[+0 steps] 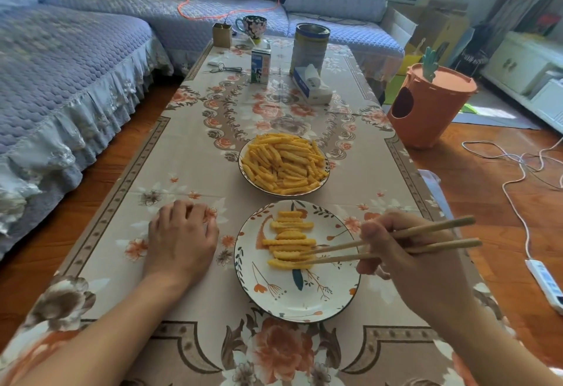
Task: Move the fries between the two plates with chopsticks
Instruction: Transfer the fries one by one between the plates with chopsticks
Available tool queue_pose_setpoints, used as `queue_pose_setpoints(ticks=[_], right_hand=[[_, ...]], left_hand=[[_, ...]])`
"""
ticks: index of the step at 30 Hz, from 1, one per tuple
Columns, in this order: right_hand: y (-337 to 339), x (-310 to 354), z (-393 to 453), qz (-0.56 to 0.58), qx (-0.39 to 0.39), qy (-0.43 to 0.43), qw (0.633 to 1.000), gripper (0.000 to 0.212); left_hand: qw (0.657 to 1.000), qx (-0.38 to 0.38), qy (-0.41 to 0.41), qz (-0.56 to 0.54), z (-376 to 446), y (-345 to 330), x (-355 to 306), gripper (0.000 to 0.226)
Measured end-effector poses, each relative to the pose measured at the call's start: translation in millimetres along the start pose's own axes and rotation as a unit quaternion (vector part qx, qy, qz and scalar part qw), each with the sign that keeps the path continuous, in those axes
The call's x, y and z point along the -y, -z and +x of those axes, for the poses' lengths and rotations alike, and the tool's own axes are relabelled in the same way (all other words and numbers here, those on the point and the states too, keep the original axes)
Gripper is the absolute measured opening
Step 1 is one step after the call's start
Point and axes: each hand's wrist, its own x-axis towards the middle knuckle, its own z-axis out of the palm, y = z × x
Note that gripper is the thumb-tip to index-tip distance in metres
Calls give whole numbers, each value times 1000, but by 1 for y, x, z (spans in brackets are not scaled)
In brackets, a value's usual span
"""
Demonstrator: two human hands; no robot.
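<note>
Two plates sit in line on the floral tablecloth. The far plate (243, 169) is heaped with crinkle-cut fries (285, 163). The near white flowered plate (304, 300) carries several fries laid in a neat row (289, 238). My right hand (408, 260) grips a pair of wooden chopsticks (359, 248), whose tips lie at the nearest fries of that row. My left hand (181, 239) rests palm down on the cloth to the left of the near plate, fingers loosely curled, holding nothing.
At the table's far end stand a milk carton (260, 66), a tissue box (310, 85), a tall tin (309, 47), a mug (251, 26) and a small box (221, 35). A sofa runs along the left; an orange bin (426, 105) and cables lie right.
</note>
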Motion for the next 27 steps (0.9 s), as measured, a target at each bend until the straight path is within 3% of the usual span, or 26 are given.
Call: queue_pose_setpoints(ticks=[7,11,20,27], right_hand=[[-6,-18,98,22,-97,23,995,26],[-31,-46,142,-6,-100,35,994,22],[-52,-67,148,-58,-78,58,994,29],[-27,-29,127,12,-109,41,993,29]], left_hand=[[1000,3,-3,5,0,0,0,35],[1000,1,1,3,1,0,1,35],[1000,-3,4,8,2,-2,1,33],[1000,-5,2,2,2,-2,2,27]])
